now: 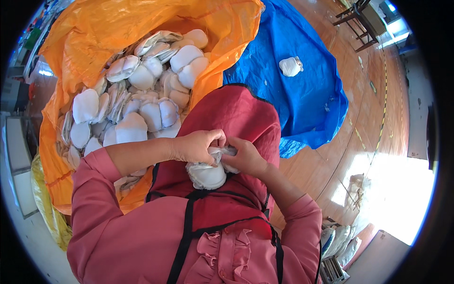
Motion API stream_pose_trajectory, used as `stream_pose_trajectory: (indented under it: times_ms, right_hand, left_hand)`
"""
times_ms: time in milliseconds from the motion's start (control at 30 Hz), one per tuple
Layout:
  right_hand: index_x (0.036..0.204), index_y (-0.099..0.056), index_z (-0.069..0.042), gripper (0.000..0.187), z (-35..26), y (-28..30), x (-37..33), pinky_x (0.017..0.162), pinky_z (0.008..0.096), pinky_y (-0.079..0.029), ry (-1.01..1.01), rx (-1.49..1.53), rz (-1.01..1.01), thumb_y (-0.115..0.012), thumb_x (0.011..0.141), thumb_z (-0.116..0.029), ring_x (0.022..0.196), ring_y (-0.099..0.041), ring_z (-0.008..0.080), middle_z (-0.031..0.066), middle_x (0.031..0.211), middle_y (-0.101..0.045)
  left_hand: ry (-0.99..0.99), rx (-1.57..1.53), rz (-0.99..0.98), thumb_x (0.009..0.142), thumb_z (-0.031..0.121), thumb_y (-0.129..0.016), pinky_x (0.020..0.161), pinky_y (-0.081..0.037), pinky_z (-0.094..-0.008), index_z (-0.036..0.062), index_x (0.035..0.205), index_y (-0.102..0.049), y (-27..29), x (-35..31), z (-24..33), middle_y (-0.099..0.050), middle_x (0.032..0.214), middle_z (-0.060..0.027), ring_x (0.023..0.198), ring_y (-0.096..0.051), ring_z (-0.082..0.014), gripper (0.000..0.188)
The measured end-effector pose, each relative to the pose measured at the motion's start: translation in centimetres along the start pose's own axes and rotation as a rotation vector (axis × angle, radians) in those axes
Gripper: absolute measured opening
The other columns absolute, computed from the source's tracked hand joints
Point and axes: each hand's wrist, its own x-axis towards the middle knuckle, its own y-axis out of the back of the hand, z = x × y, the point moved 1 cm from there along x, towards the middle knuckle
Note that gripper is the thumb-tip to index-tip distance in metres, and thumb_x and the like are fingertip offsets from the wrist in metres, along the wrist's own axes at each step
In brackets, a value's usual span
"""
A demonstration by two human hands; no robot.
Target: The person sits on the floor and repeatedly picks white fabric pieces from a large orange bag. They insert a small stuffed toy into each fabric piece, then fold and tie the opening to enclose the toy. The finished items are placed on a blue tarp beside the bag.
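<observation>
Over my lap, my left hand point(201, 146) and my right hand point(247, 158) meet at a white, rounded, cup-shaped fabric pad point(208, 178). The fingers of both hands are closed on its gathered upper edge, close together. Part of the pad is hidden behind my fingers, and its rounded side faces me. Beneath it lies my dark red apron point(231, 113) with black trim. To the left, a large pile of similar white pads point(131, 128) fills an open orange sack point(90, 33). Many of them lie in pairs or small stacks.
A blue plastic sheet or sack point(302, 106) spreads at the front right, with one small white bundle point(290, 66) on it. Farther right are the tiled floor point(326, 165) and a wooden chair point(362, 23). A yellow sack point(49, 208) stands at the left.
</observation>
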Motion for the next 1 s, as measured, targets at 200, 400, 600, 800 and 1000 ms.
stream_pose_trajectory:
  times_ms: [200,400,600,800,1000]
  right_hand:
    - [0.121,-0.063,-0.004,0.037,2.7,0.5,-0.5,0.085,0.0288,-0.049,-0.016,0.325,-0.24,-0.075,0.089,-0.018,0.096,-0.06,0.0113,0.0031,0.104,-0.066]
    - [0.121,-0.063,-0.003,0.034,3.6,-0.2,-0.9,0.087,0.028,-0.049,-0.174,0.624,-0.313,-0.072,0.094,-0.021,0.1,-0.059,0.011,0.0027,0.107,-0.065]
    - [0.112,-0.064,-0.002,0.028,3.6,-2.2,-2.4,0.083,0.0294,-0.049,-0.072,0.505,-0.034,-0.072,0.092,-0.02,0.096,-0.059,0.0138,0.0054,0.103,-0.063]
    - [0.109,-0.065,-0.001,0.027,2.8,-1.2,-2.5,0.086,0.031,-0.049,0.129,0.281,-0.008,-0.073,0.088,-0.015,0.096,-0.061,0.0242,0.0115,0.105,-0.06]
    - [0.109,-0.066,-0.001,0.026,0.1,-1.4,-1.6,0.089,0.0314,-0.05,0.36,0.038,0.564,-0.073,0.084,-0.001,0.1,-0.063,0.0211,0.0099,0.108,-0.063]
  left_hand:
    - [0.003,0.023,-0.012,0.074,0.004,-0.077,0.072,-0.047,-0.0329,0.0075,0.109,-0.047,-0.6,-0.9,1.1,-0.054,0.087,-0.0047,0.083,-0.057,-0.0164,0.046]
    - [-0.137,0.12,0.241,0.074,0.002,-0.073,0.07,-0.047,-0.035,0.0072,0.105,-0.047,-2.9,-1.9,0.0,-0.052,0.084,-0.0074,0.077,-0.057,-0.0204,0.041]
    - [-0.199,0.207,0.394,0.078,0.002,-0.069,0.07,-0.049,-0.0433,0.0061,0.103,-0.046,-3.8,-1.8,-0.8,-0.057,0.088,-0.0142,0.08,-0.063,-0.0349,0.035]
    - [-0.113,0.152,0.472,0.077,0.003,-0.072,0.072,-0.05,-0.0423,0.0052,0.102,-0.047,-4.5,-2.3,-1.9,-0.058,0.094,-0.0147,0.084,-0.063,-0.0341,0.035]
    - [-0.124,0.073,0.612,0.077,0.005,-0.075,0.08,-0.051,-0.0382,0.0025,0.105,-0.055,-3.9,-3.1,-1.7,-0.06,0.098,-0.0133,0.091,-0.064,-0.0315,0.035]
